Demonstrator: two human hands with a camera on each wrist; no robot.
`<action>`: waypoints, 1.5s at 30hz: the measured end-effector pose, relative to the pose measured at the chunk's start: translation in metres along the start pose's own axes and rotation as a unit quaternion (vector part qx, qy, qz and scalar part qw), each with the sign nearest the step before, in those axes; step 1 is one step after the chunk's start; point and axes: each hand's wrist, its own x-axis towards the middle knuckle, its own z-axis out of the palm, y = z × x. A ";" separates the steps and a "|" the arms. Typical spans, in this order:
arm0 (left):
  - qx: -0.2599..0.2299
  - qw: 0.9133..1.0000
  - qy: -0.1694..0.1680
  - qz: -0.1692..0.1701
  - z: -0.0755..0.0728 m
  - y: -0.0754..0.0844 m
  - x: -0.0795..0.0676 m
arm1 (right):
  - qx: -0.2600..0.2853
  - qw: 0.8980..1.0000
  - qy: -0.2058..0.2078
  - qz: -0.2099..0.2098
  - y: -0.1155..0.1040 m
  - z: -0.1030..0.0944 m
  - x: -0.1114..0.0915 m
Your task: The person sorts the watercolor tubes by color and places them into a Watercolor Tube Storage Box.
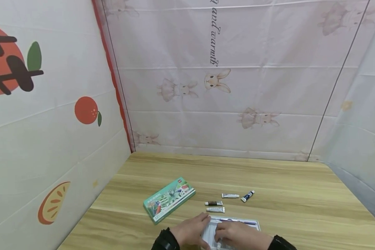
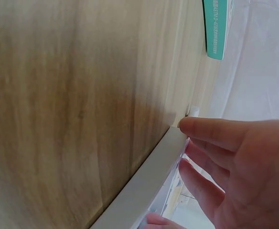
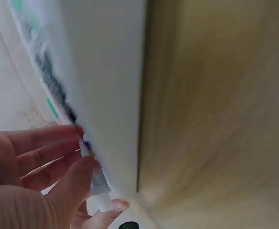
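Both my hands were on the white paint tray [image 1: 237,221] at the table's [image 1: 287,187] near edge: left hand [image 1: 192,231] flat-fingered against its left side, right hand [image 1: 237,236] pinching a small tube [image 3: 97,183] inside it.

Tray [image 1: 251,222] at near table [image 1: 300,194] edge, centre. Left hand [image 1: 190,231] on tray's left end, right hand [image 1: 237,234] on its middle — hands side by side, touching tray. Beyond tray: two tubes [image 1: 214,206] stacked one behind other, just past far rim. Further back, right — third tube [image 1: 230,196], then fourth tube [image 1: 247,196] tilted beside it. Box [image 1: 169,199] lies left of tubes, angled, apart from tray.
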 end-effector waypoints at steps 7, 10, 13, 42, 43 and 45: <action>0.006 1.000 0.002 -0.011 0.001 0.002 -0.001 | 0.004 1.000 0.003 0.005 0.007 0.000 -0.005; 0.008 1.000 0.005 -0.011 0.000 0.003 -0.002 | 0.005 1.000 0.014 0.006 0.010 -0.001 -0.007; 0.012 1.000 0.007 -0.012 0.000 0.004 -0.002 | 0.015 1.000 0.017 0.006 0.012 -0.001 -0.009; -0.007 0.999 -0.025 -0.020 0.002 0.002 0.000 | -0.104 0.960 0.024 0.257 0.095 -0.020 -0.012; -0.006 0.999 -0.024 -0.022 0.001 0.002 0.000 | -0.100 0.961 0.020 0.256 0.096 -0.020 -0.011; -0.001 1.000 -0.020 -0.024 -0.001 0.002 0.000 | -0.094 0.964 0.014 0.250 0.097 -0.020 -0.009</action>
